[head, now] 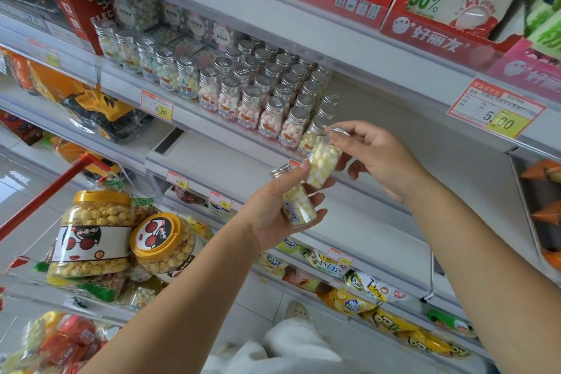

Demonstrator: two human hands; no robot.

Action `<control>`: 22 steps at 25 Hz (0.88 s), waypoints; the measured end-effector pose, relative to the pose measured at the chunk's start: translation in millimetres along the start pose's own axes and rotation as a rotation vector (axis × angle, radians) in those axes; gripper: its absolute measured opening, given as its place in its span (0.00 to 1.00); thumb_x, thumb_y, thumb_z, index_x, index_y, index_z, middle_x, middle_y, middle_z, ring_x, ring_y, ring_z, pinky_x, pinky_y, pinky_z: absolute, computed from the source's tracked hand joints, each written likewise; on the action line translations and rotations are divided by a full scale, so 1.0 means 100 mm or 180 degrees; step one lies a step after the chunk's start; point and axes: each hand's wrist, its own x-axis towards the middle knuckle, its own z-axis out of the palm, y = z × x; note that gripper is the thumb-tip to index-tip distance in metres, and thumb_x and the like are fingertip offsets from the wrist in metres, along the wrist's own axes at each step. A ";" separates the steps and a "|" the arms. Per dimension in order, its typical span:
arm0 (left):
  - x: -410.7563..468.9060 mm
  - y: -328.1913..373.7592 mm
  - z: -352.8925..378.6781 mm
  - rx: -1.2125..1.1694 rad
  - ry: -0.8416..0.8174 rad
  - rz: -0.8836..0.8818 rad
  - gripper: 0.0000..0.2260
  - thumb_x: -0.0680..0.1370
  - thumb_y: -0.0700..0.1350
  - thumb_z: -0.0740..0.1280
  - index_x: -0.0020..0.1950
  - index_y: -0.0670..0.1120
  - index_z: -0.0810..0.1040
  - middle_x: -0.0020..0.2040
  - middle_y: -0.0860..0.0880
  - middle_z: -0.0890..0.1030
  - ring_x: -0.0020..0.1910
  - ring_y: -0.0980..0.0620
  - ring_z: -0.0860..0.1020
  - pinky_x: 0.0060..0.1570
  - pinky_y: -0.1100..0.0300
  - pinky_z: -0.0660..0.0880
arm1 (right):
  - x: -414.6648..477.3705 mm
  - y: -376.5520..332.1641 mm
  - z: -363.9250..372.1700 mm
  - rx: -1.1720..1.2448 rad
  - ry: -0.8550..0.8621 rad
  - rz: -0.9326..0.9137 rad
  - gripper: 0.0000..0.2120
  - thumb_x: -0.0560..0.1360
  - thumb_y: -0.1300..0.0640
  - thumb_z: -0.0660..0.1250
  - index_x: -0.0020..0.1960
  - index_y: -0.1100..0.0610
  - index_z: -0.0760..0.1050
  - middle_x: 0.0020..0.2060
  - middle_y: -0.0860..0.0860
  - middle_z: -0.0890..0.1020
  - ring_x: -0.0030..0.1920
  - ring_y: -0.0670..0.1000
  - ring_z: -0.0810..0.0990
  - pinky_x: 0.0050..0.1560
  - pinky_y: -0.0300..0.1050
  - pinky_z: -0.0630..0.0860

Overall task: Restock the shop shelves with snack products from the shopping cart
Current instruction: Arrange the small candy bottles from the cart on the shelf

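Head view. Item: candy bottles, small, clear, silver screw caps, yellow-white sweets inside. Count in hand: two.

Upper bottle [323, 161]: pinched by the right hand [379, 161], fingertips on the cap end, body tilted, held just off the front edge of the candy shelf [230, 133], near the right end of the stocked rows. The left thumb touches its lower part.

Lower bottle [296, 200]: lying across the palm of the left hand [273, 209], grip curled around it, cap pointing up and left.

Step judged in hand: setting the upper bottle into the rows. To do it well: hold it by the cap, bring it upright, lower it beside the rightmost yellow bottle at the front edge, label outward, without knocking its neighbours; the bare shelf to the right gives room.

Bottles on shelf [267, 91]: several dozen, in files running front to back; rear ones hidden, exact count not possible. About eleven across the front edge.

Shopping cart [39, 200], red handle, lower left: two large popcorn jars [91, 234] with gold lids, plus bagged snacks, number unclear.

Price tags on the shelf edges: six legible as tags.
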 end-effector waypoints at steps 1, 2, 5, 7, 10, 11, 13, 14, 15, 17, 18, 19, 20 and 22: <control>0.00 -0.01 0.00 0.0018 -0.0021 -0.0013 0.23 0.71 0.52 0.71 0.64 0.45 0.79 0.56 0.46 0.85 0.42 0.54 0.81 0.49 0.53 0.80 | -0.01 0.02 -0.02 0.0098 0.0023 0.0003 0.14 0.69 0.49 0.69 0.53 0.53 0.79 0.36 0.48 0.82 0.33 0.49 0.78 0.28 0.40 0.71; 0.00 -0.01 0.00 0.0021 -0.0032 -0.0025 0.23 0.71 0.52 0.71 0.65 0.46 0.79 0.58 0.46 0.84 0.43 0.54 0.81 0.49 0.53 0.79 | -0.02 0.05 -0.04 0.0191 -0.0015 -0.0007 0.14 0.69 0.50 0.69 0.53 0.54 0.78 0.37 0.48 0.82 0.34 0.49 0.77 0.29 0.40 0.71; 0.02 0.00 -0.02 -0.0054 -0.0013 -0.0030 0.17 0.75 0.51 0.70 0.63 0.47 0.79 0.59 0.45 0.84 0.45 0.53 0.83 0.49 0.54 0.79 | -0.04 0.13 -0.16 0.0349 -0.0184 -0.0012 0.15 0.72 0.55 0.67 0.59 0.52 0.77 0.44 0.48 0.83 0.40 0.48 0.78 0.36 0.38 0.75; 0.03 0.02 -0.03 -0.0097 0.0078 -0.0018 0.15 0.78 0.49 0.69 0.64 0.48 0.79 0.59 0.44 0.84 0.45 0.53 0.83 0.49 0.54 0.79 | 0.01 0.18 -0.29 0.0037 -0.0044 -0.0105 0.15 0.77 0.61 0.65 0.63 0.52 0.74 0.51 0.49 0.82 0.45 0.45 0.78 0.42 0.37 0.76; 0.04 0.04 -0.03 -0.0151 0.0231 0.0060 0.19 0.77 0.48 0.70 0.68 0.48 0.78 0.57 0.46 0.85 0.45 0.52 0.83 0.48 0.54 0.79 | 0.19 0.27 -0.53 -0.1076 0.0182 -0.0261 0.17 0.79 0.66 0.63 0.63 0.49 0.69 0.59 0.49 0.80 0.52 0.44 0.77 0.55 0.38 0.72; 0.04 0.04 -0.02 -0.0154 0.0260 0.0083 0.20 0.76 0.48 0.71 0.68 0.48 0.78 0.57 0.46 0.85 0.44 0.53 0.83 0.48 0.54 0.80 | 0.26 0.30 -0.59 -0.1467 0.0167 -0.0234 0.17 0.79 0.65 0.64 0.62 0.47 0.69 0.59 0.50 0.80 0.53 0.46 0.76 0.59 0.41 0.71; 0.06 0.04 -0.01 -0.0151 0.0292 0.0115 0.23 0.74 0.49 0.71 0.69 0.48 0.77 0.57 0.46 0.85 0.44 0.53 0.83 0.47 0.54 0.80 | 0.34 0.32 -0.66 -0.1953 0.0012 -0.0096 0.17 0.78 0.64 0.65 0.59 0.43 0.70 0.58 0.49 0.79 0.56 0.51 0.76 0.62 0.44 0.70; 0.06 0.03 -0.02 -0.0156 0.0297 0.0124 0.24 0.74 0.49 0.72 0.69 0.48 0.77 0.57 0.46 0.85 0.44 0.53 0.83 0.47 0.54 0.80 | 0.37 0.32 -0.69 -0.1989 -0.0082 -0.0022 0.18 0.78 0.64 0.65 0.58 0.41 0.71 0.57 0.48 0.78 0.56 0.51 0.76 0.61 0.41 0.69; 0.07 0.03 -0.02 -0.0166 0.0298 0.0127 0.24 0.73 0.49 0.72 0.69 0.48 0.77 0.57 0.47 0.85 0.44 0.52 0.83 0.47 0.53 0.80 | 0.36 0.30 -0.69 -0.1909 -0.0162 0.0059 0.19 0.78 0.63 0.66 0.57 0.39 0.72 0.57 0.48 0.78 0.55 0.50 0.76 0.60 0.39 0.69; 0.08 0.04 -0.02 -0.0191 0.0296 0.0134 0.23 0.73 0.49 0.72 0.68 0.48 0.78 0.56 0.47 0.85 0.44 0.52 0.83 0.48 0.53 0.80 | 0.36 0.30 -0.64 -0.1584 -0.0048 0.0190 0.17 0.76 0.54 0.69 0.57 0.34 0.72 0.60 0.46 0.77 0.56 0.46 0.77 0.64 0.45 0.72; 0.09 0.04 -0.01 -0.0198 0.0289 0.0140 0.23 0.73 0.49 0.72 0.68 0.48 0.78 0.56 0.47 0.85 0.44 0.52 0.83 0.48 0.53 0.80 | 0.37 0.32 -0.62 -0.1566 0.0232 0.0240 0.14 0.74 0.45 0.69 0.58 0.35 0.73 0.59 0.46 0.77 0.56 0.46 0.79 0.63 0.51 0.74; 0.09 0.04 0.00 -0.0196 0.0282 0.0145 0.24 0.73 0.49 0.73 0.68 0.47 0.78 0.56 0.47 0.85 0.44 0.52 0.83 0.48 0.53 0.80 | 0.38 0.32 -0.57 -0.1698 0.0574 0.0325 0.16 0.73 0.38 0.68 0.58 0.40 0.75 0.56 0.46 0.79 0.54 0.48 0.81 0.59 0.54 0.78; 0.09 0.05 0.01 -0.0195 0.0270 0.0147 0.25 0.71 0.49 0.73 0.68 0.47 0.78 0.55 0.47 0.85 0.44 0.52 0.82 0.48 0.52 0.80 | 0.37 0.32 -0.53 -0.1835 0.0879 0.0423 0.20 0.72 0.35 0.67 0.55 0.47 0.76 0.51 0.47 0.81 0.49 0.50 0.83 0.52 0.55 0.81; 0.09 0.05 0.01 -0.0202 0.0246 0.0128 0.28 0.69 0.50 0.74 0.69 0.46 0.77 0.55 0.46 0.85 0.44 0.52 0.82 0.47 0.53 0.80 | 0.38 0.32 -0.48 -0.1862 0.1135 0.0452 0.20 0.73 0.38 0.69 0.51 0.55 0.76 0.43 0.50 0.82 0.40 0.53 0.85 0.41 0.51 0.83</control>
